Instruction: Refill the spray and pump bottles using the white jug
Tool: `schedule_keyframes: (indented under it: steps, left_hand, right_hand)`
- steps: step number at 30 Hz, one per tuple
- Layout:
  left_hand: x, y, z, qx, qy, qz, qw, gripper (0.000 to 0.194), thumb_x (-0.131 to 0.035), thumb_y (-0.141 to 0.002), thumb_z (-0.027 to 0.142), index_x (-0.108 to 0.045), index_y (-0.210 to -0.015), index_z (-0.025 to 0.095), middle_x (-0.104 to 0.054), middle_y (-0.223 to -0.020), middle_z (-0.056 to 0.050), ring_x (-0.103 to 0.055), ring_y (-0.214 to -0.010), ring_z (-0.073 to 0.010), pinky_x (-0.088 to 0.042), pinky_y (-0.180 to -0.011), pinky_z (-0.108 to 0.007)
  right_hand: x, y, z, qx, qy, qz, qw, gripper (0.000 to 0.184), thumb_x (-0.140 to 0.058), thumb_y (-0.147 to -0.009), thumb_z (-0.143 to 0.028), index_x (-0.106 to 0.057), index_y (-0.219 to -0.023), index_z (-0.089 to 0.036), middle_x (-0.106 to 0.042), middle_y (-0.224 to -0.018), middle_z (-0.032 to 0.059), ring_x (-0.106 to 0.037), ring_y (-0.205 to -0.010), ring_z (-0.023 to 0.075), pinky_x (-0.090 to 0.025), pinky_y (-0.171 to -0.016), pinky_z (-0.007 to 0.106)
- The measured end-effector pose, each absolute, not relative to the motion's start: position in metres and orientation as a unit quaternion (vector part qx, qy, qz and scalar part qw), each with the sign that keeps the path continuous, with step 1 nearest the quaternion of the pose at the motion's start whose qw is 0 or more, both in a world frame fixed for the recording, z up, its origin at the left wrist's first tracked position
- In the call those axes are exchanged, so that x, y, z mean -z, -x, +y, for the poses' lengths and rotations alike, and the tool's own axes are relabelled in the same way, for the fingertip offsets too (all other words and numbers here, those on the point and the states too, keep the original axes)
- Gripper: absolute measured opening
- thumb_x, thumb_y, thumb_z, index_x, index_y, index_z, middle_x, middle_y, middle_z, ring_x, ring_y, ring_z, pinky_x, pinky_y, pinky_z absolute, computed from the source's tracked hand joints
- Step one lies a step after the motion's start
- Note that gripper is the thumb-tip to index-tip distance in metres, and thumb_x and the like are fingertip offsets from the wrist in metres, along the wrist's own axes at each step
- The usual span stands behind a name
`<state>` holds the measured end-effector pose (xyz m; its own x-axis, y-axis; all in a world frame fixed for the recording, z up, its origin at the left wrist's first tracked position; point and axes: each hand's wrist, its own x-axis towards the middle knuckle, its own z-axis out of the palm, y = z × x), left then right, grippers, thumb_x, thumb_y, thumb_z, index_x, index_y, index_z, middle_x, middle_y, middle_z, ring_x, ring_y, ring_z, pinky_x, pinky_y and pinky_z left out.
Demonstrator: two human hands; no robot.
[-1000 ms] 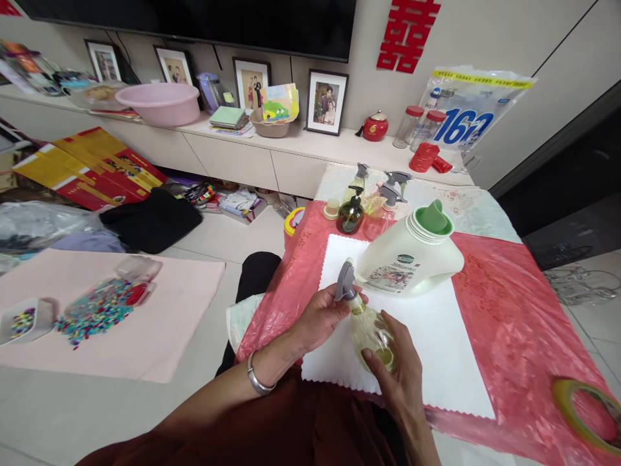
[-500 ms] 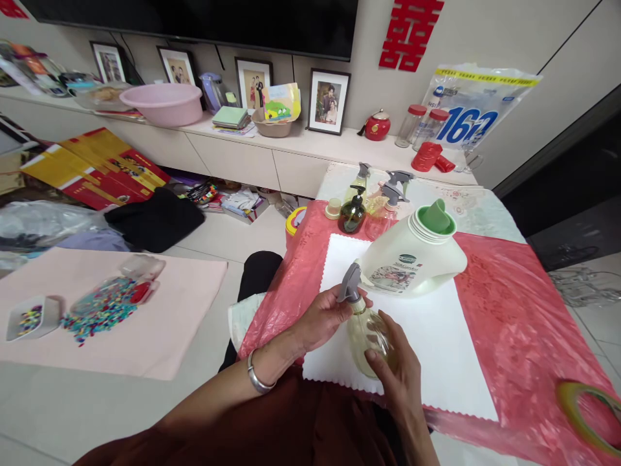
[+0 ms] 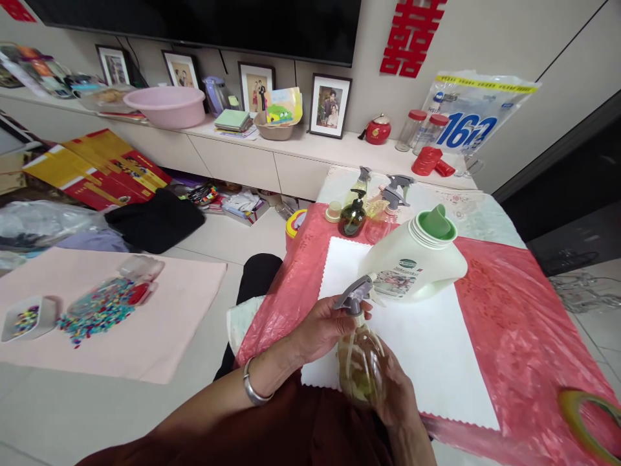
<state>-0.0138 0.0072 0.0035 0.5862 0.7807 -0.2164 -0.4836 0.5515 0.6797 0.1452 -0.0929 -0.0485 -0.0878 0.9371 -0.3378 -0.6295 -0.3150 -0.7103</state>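
Observation:
A clear spray bottle (image 3: 361, 372) with a grey trigger head (image 3: 356, 294) is held between my hands, above the front of a white scallop-edged mat (image 3: 436, 349). My left hand (image 3: 327, 327) is closed around the neck and collar just under the trigger. Wrapped round the lower right side of the bottle is my right hand (image 3: 400, 388), its fingers partly hidden behind the bottle. Just beyond stands a large pale green detergent jug (image 3: 412, 262), uncapped, with a green spout (image 3: 436, 223) in its mouth.
Behind the mat are a dark pump bottle (image 3: 352, 217), a pink spray bottle (image 3: 381, 223) and a pale cap (image 3: 333, 211). A tape roll (image 3: 582, 421) lies at the right on red plastic sheeting (image 3: 524, 323). Colourful beads (image 3: 99, 310) cover part of a low pink-topped surface at left.
The spray bottle has turned, so its trigger head now points right and away. My right hand has shifted lower and further around the bottle's side.

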Motion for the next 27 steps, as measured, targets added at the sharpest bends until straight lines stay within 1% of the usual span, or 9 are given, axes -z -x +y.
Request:
schedule_keyframes:
  steps: [3,5,10,13,15,17,19,21,27]
  left_hand:
    - [-0.005,0.015,0.006,-0.362,-0.291,0.241,0.852,0.052,-0.096,-0.062,0.039,-0.078,-0.105,0.017,-0.073,-0.096,-0.008,-0.066,-0.097,-0.0215,-0.046,-0.087,-0.035]
    - [-0.005,0.015,0.006,-0.373,-0.298,0.223,0.85,0.05,-0.095,-0.064,0.041,-0.077,-0.105,0.017,-0.074,-0.096,-0.008,-0.068,-0.097,-0.0219,-0.047,-0.091,-0.038]
    - [-0.008,0.014,0.005,-0.382,-0.325,0.18,0.846,0.042,-0.089,-0.072,0.045,-0.074,-0.1,0.017,-0.075,-0.101,-0.01,-0.07,-0.099,-0.0249,-0.046,-0.098,-0.044]
    - [-0.012,0.013,0.001,-0.391,-0.325,0.2,0.838,0.039,-0.084,-0.078,0.045,-0.074,-0.104,0.017,-0.075,-0.105,-0.012,-0.067,-0.104,-0.0256,-0.046,-0.095,-0.041]
    - [-0.014,0.012,-0.001,-0.398,-0.329,0.235,0.824,0.043,-0.087,-0.074,0.044,-0.075,-0.106,0.018,-0.074,-0.108,-0.011,-0.065,-0.103,-0.0242,-0.045,-0.09,-0.037]
    - [-0.016,0.011,-0.002,-0.408,-0.328,0.267,0.809,0.048,-0.093,-0.066,0.043,-0.075,-0.104,0.019,-0.071,-0.107,-0.007,-0.063,-0.096,-0.0205,-0.044,-0.084,-0.033]
    - [-0.017,0.011,-0.001,-0.407,-0.322,0.285,0.806,0.049,-0.096,-0.06,0.04,-0.076,-0.099,0.019,-0.069,-0.1,-0.004,-0.059,-0.086,-0.0157,-0.042,-0.078,-0.03]
    - [-0.017,0.012,0.0,-0.393,-0.321,0.289,0.812,0.048,-0.097,-0.057,0.038,-0.076,-0.095,0.018,-0.066,-0.092,-0.002,-0.054,-0.079,-0.013,-0.04,-0.073,-0.028]
    - [-0.015,0.015,0.005,-0.383,-0.327,0.291,0.813,0.048,-0.097,-0.055,0.037,-0.075,-0.092,0.016,-0.069,-0.091,-0.004,-0.059,-0.083,-0.017,-0.04,-0.075,-0.03]
  right_hand:
    - [0.053,-0.146,-0.097,-0.737,0.381,-0.139,0.541,0.065,-0.089,-0.063,-0.058,-0.073,-0.115,-0.024,-0.066,-0.122,0.011,-0.068,-0.104,0.0311,-0.057,-0.092,0.047]
    - [0.052,-0.144,-0.098,-0.748,0.374,-0.124,0.534,0.062,-0.09,-0.062,-0.057,-0.074,-0.111,-0.023,-0.067,-0.118,0.0102,-0.068,-0.102,0.0309,-0.057,-0.092,0.048]
    - [0.042,-0.14,-0.097,-0.769,0.353,-0.154,0.51,0.068,-0.08,-0.071,-0.072,-0.073,-0.111,-0.018,-0.067,-0.111,0.0152,-0.067,-0.101,0.0334,-0.057,-0.09,0.052]
    - [0.042,-0.141,-0.097,-0.748,0.367,-0.144,0.534,0.06,-0.081,-0.072,-0.069,-0.074,-0.109,-0.023,-0.067,-0.115,0.0119,-0.067,-0.104,0.0328,-0.056,-0.092,0.054]
    - [0.045,-0.142,-0.098,-0.725,0.387,-0.131,0.554,0.059,-0.086,-0.068,-0.063,-0.074,-0.112,-0.026,-0.066,-0.12,0.0103,-0.066,-0.106,0.0331,-0.056,-0.094,0.055]
    - [0.049,-0.141,-0.098,-0.711,0.399,-0.114,0.567,0.061,-0.089,-0.065,-0.06,-0.074,-0.114,-0.027,-0.065,-0.125,0.0097,-0.066,-0.109,0.0334,-0.054,-0.096,0.056]
    - [0.052,-0.14,-0.098,-0.711,0.398,-0.097,0.571,0.06,-0.089,-0.064,-0.058,-0.074,-0.113,-0.028,-0.065,-0.125,0.0089,-0.065,-0.11,0.0334,-0.053,-0.099,0.056]
    - [0.052,-0.138,-0.098,-0.72,0.393,-0.095,0.564,0.059,-0.087,-0.065,-0.061,-0.075,-0.111,-0.026,-0.066,-0.123,0.0095,-0.066,-0.109,0.0336,-0.053,-0.098,0.056]
    - [0.045,-0.136,-0.096,-0.741,0.376,-0.121,0.543,0.059,-0.081,-0.07,-0.069,-0.076,-0.102,-0.02,-0.067,-0.117,0.0131,-0.068,-0.1,0.0335,-0.058,-0.089,0.054]
